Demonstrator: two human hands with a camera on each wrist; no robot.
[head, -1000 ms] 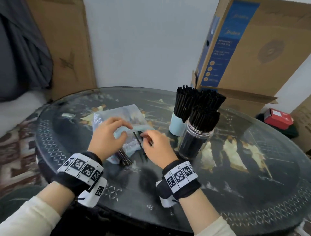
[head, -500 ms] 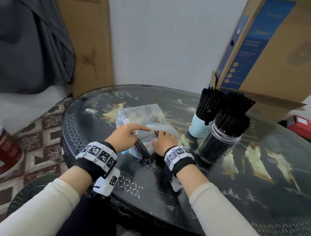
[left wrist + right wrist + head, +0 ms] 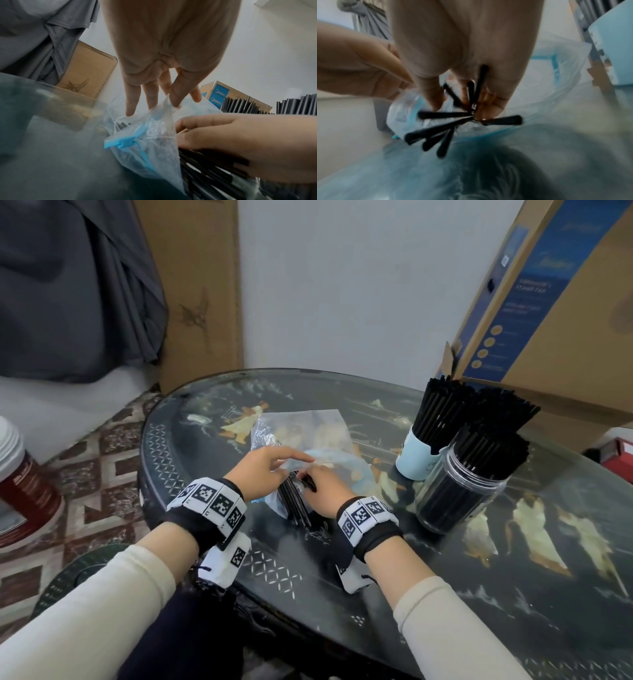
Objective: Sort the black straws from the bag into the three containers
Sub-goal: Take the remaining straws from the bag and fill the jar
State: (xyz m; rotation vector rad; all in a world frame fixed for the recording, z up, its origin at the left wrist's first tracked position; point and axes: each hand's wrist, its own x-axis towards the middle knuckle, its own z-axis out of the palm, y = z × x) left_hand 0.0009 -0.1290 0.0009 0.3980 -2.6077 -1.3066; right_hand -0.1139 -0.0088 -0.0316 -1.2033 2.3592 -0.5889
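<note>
A clear plastic bag [image 3: 308, 433] with a blue zip strip [image 3: 123, 142] lies on the dark round table [image 3: 513, 594]. Black straws [image 3: 296, 503] stick out of its near end. My left hand [image 3: 291, 463] pinches the bag's upper lip [image 3: 169, 106] and holds it up, the other fingers straight. My right hand [image 3: 308, 482] is at the bag's mouth and grips a fan of several black straws [image 3: 447, 125]. To the right stand a light blue cup [image 3: 412, 462] and a clear jar [image 3: 455, 501], both packed with upright straws. More straws [image 3: 507, 412] rise behind them; their container is hidden.
A large cardboard box [image 3: 555, 313] leans at the table's back right, close behind the containers. A red box [image 3: 620, 453] sits beyond the right rim. Grey cloth [image 3: 68, 289] hangs at the left, and a red-and-white tub [image 3: 20, 481] stands on the patterned floor.
The head view has swung left, so the containers sit further right. My right hand has slid into the bag's mouth onto the straws, while my left hand keeps holding the bag's lip.
</note>
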